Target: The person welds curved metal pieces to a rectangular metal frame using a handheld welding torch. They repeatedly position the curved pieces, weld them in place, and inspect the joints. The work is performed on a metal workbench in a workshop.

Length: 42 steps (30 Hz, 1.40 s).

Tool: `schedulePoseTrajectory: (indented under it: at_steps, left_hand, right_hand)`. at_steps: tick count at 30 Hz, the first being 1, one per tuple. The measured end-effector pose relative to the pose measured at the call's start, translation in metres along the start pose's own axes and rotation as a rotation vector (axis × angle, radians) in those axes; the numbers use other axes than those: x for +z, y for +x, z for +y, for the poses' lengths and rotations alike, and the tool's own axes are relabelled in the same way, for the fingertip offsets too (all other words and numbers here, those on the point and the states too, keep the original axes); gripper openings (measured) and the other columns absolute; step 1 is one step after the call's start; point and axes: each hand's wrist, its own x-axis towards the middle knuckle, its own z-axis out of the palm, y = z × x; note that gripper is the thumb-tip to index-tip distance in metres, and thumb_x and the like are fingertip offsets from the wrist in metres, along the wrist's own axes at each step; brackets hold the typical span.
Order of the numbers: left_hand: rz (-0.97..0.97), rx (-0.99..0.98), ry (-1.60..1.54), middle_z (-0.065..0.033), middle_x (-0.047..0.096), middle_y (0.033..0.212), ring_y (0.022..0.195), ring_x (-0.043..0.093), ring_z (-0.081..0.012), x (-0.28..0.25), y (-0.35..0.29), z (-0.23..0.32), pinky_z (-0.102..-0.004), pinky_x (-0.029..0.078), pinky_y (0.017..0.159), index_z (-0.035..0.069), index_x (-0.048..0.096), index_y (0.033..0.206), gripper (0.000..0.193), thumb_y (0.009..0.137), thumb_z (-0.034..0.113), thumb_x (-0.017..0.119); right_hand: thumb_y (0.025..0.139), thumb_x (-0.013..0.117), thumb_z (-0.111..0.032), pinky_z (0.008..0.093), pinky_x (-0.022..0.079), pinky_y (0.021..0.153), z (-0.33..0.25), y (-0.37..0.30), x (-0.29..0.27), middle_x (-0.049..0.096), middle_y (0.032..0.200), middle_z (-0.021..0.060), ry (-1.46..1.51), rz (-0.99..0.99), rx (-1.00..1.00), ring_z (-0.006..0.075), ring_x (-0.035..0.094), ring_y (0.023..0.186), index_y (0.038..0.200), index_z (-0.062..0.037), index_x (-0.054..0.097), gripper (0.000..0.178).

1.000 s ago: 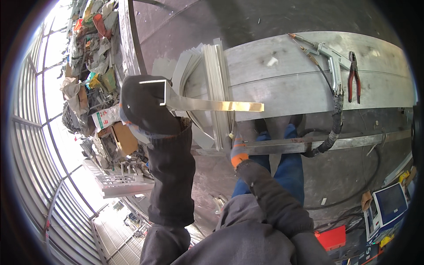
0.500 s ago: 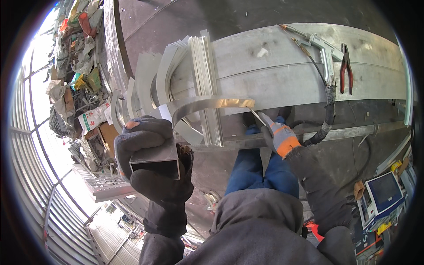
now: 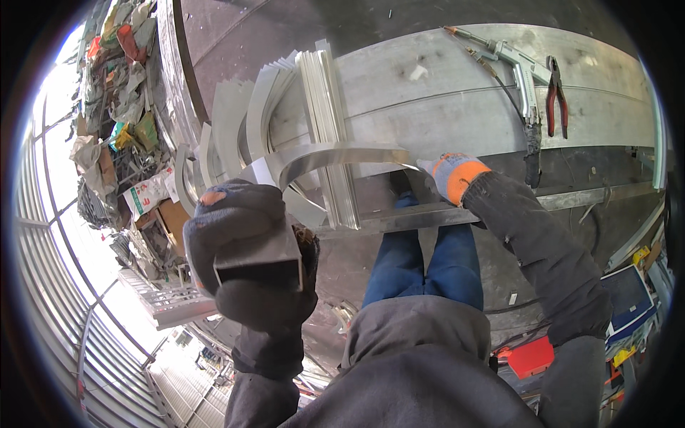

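Note:
My gloved left hand (image 3: 239,246) is wrapped round a rectangular metal tube (image 3: 260,258), whose hollow end faces up at me. Beyond it arches a curved metal strip (image 3: 342,153); whether it joins the tube is hidden behind the glove. At the strip's right end is my right hand (image 3: 451,177), in a grey and orange glove with its fingers closed. A thin metal tool (image 3: 411,167) sticks out from those fingers and reaches the strip's tip; its exact kind cannot be made out. Under the strip lies a stack of straight metal strips (image 3: 325,107).
Curved metal pieces (image 3: 262,107) lie left of the stack. On the broad metal plate (image 3: 428,107) rest a welding torch (image 3: 524,78) with a cable and red-handled pliers (image 3: 555,103). A metal beam (image 3: 428,218) crosses before my legs. Scrap and bags (image 3: 132,107) pile up at far left.
My right hand has moved up and away from me, turning so that the tool is mostly hidden and its tip is at the strip's end. My left hand keeps its hold on the tube.

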Motion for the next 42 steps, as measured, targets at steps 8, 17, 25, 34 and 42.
schedulePoseTrajectory:
  at_steps: [8,17,25,34,42]
  left_hand:
    - [0.169,0.117,0.363,-0.0139,0.066,0.084,0.077,0.065,-0.0242,0.004,0.029,-0.022,-0.0376,0.052,0.075,-0.001,0.062,0.083,0.035,0.097,0.032,0.059]
    - [0.366,0.025,0.369,-0.0083,0.067,0.077,0.069,0.065,-0.0173,-0.011,0.013,-0.054,-0.0292,0.051,0.061,0.004,0.065,0.08,0.039,0.103,0.027,0.043]
    - [0.624,-0.564,-0.54,-0.009,0.067,0.071,0.064,0.066,-0.0237,-0.084,0.024,-0.07,-0.0386,0.054,0.062,0.007,0.063,0.083,0.054,0.1,0.056,0.048]
    - [0.188,-0.255,-1.426,-0.0083,0.057,0.071,0.066,0.057,-0.0281,-0.194,0.082,-0.015,-0.0445,0.047,0.063,0.009,0.061,0.08,0.058,0.092,0.064,0.052]
    - [0.088,0.052,-1.526,-0.0079,0.046,0.053,0.048,0.04,-0.027,-0.224,0.093,0.046,-0.0385,0.032,0.049,0.007,0.055,0.06,0.074,0.1,0.067,0.037]
  right_hand:
    - [0.095,0.053,-0.008,0.0454,0.057,0.091,-0.057,-0.005,0.085,0.07,0.118,0.0204,0.344,0.173,0.266,0.0374,0.071,0.106,0.166,-0.0144,0.021,0.077]
    - [0.096,0.065,-0.013,0.039,0.054,0.074,-0.098,0.044,0.169,0.064,0.102,0.0109,1.305,0.539,0.32,0.0221,0.067,0.084,0.155,-0.0172,0.032,0.068]
    - [0.089,0.074,-0.007,0.0273,0.048,0.058,-0.054,-0.097,0.111,0.058,0.093,-0.0009,1.563,0.842,0.023,0.0072,0.055,0.071,0.127,-0.0057,0.054,0.043]
    - [0.08,0.081,-0.018,0.0363,0.053,0.085,-0.142,-0.277,0.072,0.067,0.105,0.0096,1.066,1.144,-0.018,0.0229,0.066,0.094,0.113,-0.0022,0.062,0.041]
    - [0.077,0.082,-0.02,0.036,0.052,0.082,-0.181,-0.297,0.089,0.064,0.101,0.0087,0.685,1.46,0.004,0.0226,0.064,0.091,0.114,-0.0006,0.061,0.046]
